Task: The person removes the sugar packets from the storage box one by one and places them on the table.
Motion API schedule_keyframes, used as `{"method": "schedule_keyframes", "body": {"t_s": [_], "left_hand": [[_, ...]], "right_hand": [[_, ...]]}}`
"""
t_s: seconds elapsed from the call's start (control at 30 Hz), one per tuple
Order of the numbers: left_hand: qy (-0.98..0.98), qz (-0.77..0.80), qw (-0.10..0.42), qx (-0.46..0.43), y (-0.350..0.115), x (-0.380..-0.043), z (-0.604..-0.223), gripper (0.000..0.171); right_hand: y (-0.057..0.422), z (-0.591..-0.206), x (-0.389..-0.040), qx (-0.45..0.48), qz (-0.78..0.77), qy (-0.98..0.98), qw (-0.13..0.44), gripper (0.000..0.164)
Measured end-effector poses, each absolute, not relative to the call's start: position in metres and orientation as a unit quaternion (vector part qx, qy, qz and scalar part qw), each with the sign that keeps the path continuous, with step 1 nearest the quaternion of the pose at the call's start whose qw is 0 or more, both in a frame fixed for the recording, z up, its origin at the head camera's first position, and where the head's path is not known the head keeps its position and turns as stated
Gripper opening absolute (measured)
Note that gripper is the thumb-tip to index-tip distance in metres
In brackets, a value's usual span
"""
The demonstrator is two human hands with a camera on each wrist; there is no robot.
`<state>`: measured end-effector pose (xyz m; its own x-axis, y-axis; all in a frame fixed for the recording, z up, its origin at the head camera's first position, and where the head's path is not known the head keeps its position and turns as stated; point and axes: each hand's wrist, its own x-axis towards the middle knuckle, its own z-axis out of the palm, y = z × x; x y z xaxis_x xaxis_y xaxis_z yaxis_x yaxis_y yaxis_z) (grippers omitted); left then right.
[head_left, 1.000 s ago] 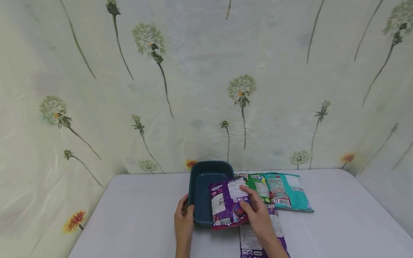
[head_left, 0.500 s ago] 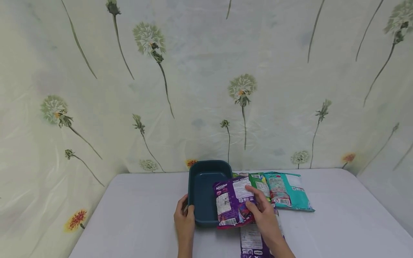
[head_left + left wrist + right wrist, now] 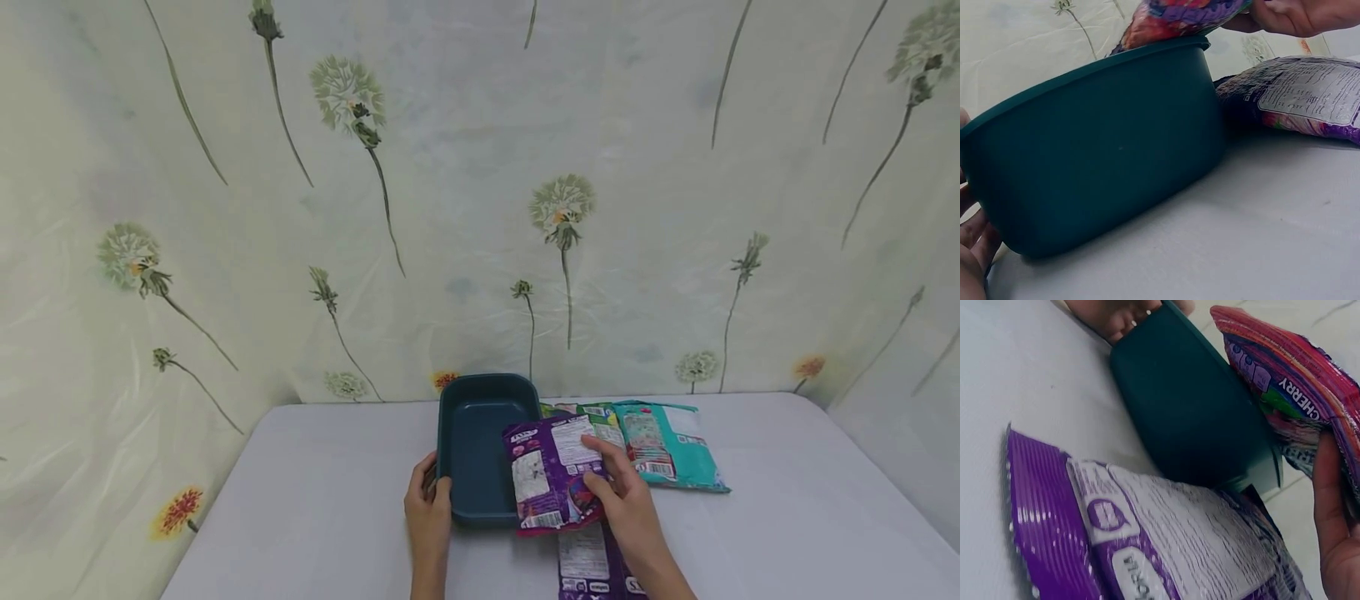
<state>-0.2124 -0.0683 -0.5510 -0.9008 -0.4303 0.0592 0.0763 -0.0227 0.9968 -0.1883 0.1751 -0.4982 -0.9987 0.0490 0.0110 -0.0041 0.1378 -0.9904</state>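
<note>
My right hand [image 3: 628,505] holds a purple candy bag [image 3: 532,476] tilted over the right side of a dark teal plastic bin [image 3: 475,510]. Its thumb and a finger show on the bag's printed back. In the right wrist view, the bag [image 3: 1285,375] shows red and purple stripes with the word CHERRY. My left hand [image 3: 429,510] grips the bin's left wall, with the fingers partly hidden around its side. In the left wrist view, the bin [image 3: 1104,144] stands on the table, and the bag [image 3: 1185,19] overhangs its rim.
Another purple bag [image 3: 587,560] lies on the table just right of the bin, partly under my right arm. Behind the held bag is a green bag [image 3: 609,423], beside a turquoise bag [image 3: 684,454]. A flower-printed sheet [image 3: 480,208] hangs behind the white table [image 3: 337,500].
My right hand has moved rightward with the purple candy bag, baring more of the bin's inside. My left hand and the bin have hardly moved.
</note>
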Motion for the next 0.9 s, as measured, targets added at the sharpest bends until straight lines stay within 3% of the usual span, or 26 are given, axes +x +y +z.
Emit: {"method": "schedule_keyframes", "body": {"t_s": [0.47, 0.9], "left_hand": [[-0.674, -0.705, 0.181, 0.130, -0.068, -0.213, -0.550, 0.042], [-0.683, -0.695, 0.173, 0.143, -0.066, -0.214, -0.552, 0.045]], "right_hand": [[0.193, -0.498, -0.180, -0.025, 0.667, -0.745, 0.010, 0.044], [0.208, -0.503, -0.176, -0.007, 0.653, -0.755, 0.049, 0.044]]}}
